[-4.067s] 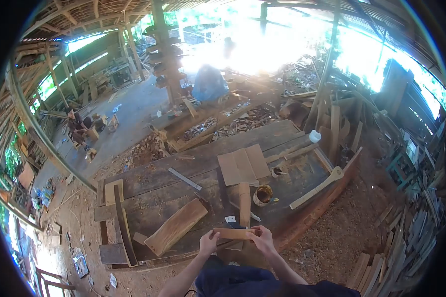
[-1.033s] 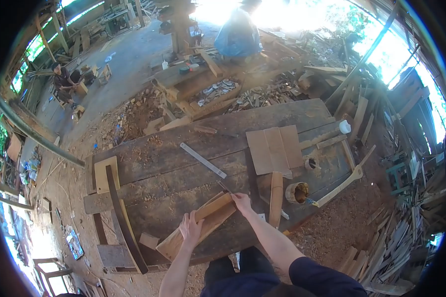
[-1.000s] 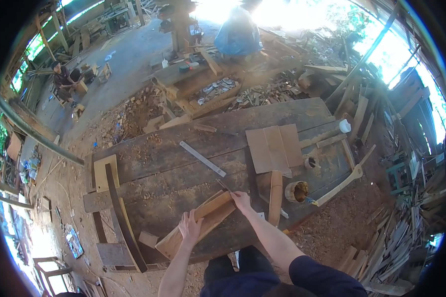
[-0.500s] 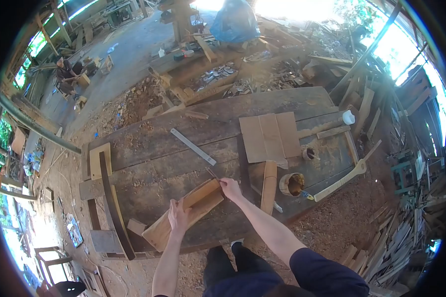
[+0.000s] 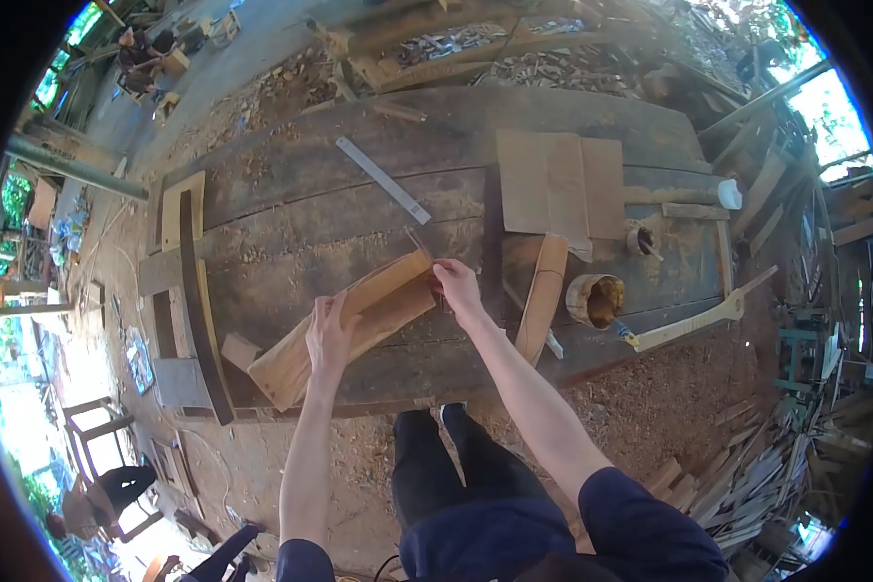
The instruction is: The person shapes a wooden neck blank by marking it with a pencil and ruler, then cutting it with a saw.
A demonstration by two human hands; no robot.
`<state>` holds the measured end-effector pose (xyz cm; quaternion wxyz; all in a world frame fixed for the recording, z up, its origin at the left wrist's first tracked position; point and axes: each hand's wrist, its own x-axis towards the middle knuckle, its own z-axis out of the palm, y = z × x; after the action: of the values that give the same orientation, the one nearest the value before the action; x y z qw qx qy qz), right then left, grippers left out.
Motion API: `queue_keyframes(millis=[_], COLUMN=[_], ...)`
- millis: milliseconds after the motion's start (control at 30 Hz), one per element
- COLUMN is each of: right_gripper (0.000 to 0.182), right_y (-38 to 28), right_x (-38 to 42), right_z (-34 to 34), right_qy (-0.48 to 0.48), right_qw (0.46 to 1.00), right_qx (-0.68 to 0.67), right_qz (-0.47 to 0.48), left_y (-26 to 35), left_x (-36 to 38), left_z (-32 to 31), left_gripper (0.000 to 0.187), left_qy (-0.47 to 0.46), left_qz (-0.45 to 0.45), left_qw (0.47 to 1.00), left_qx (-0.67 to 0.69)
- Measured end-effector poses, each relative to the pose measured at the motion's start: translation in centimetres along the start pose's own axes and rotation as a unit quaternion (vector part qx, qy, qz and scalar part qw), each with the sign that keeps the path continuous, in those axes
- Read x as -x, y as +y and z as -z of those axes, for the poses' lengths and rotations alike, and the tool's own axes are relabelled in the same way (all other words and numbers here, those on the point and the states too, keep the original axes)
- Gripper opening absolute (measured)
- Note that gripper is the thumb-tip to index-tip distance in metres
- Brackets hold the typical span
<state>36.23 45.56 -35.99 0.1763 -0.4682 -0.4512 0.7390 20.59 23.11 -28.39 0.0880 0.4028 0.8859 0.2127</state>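
Note:
A pale, angled wooden piece, like two boards meeting along an edge, lies slantwise near the front of the wooden workbench. My left hand is closed over its upper edge, near the middle. At its right end, the fingers of my right hand are pinched together against the wood. Something thin and dark shows by those fingers, too small to name. Just beyond that end a thin brown sliver sticks up. A metal ruler lies flat behind the piece.
Folded cardboard, a curved wooden strip, a round pot and a smaller cup are on the right. A dark curved slat lies at the left. Another person sits at the far left.
My view has tipped downward, so the bench sits higher in the picture. My hands remain at nearly the same places on the wooden piece.

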Motion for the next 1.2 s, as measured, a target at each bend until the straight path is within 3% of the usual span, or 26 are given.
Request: queue_keyframes(millis=[400, 600, 667, 867, 900, 1000, 1200], right_gripper=[0.036, 0.037, 0.041, 0.036, 0.037, 0.045, 0.037], right_y=[-1.2, -0.8, -0.2, 0.4, 0.8, 0.1, -0.3], right_x=[0.3, -0.6, -0.8, -1.2, -1.4, -1.2, -0.4], right_z=[-0.6, -0.9, -0.8, -0.8, -0.7, -0.7, -1.2], right_qy=[-0.025, -0.04, -0.034, -0.017, -0.019, -0.026, -0.018], right_qw=[0.998, 0.997, 0.999, 0.999, 0.999, 0.999, 0.997], right_qx=[-0.059, -0.06, -0.028, -0.016, -0.016, -0.009, -0.028], right_qz=[-0.002, -0.006, 0.014, 0.023, 0.031, 0.018, 0.074], left_y=[-0.5, 0.5, 2.0, 1.6, 2.6, 3.8, 5.3], left_x=[-0.3, 0.2, 0.6, 1.8, 1.8, 1.8, 1.4], left_z=[-0.7, -1.3, -1.2, -3.9, -3.8, -4.8, -4.8], left_gripper=[0.055, 0.061, 0.063, 0.062, 0.052, 0.051, 0.049], left_qy=[-0.03, 0.03, 0.078, 0.191, 0.192, 0.253, 0.255], left_qz=[0.033, 0.024, 0.128, 0.231, 0.279, 0.323, 0.392], left_qw=[0.998, 0.998, 0.988, 0.951, 0.933, 0.904, 0.863], left_qx=[0.05, 0.047, 0.033, 0.078, 0.119, 0.122, 0.191])
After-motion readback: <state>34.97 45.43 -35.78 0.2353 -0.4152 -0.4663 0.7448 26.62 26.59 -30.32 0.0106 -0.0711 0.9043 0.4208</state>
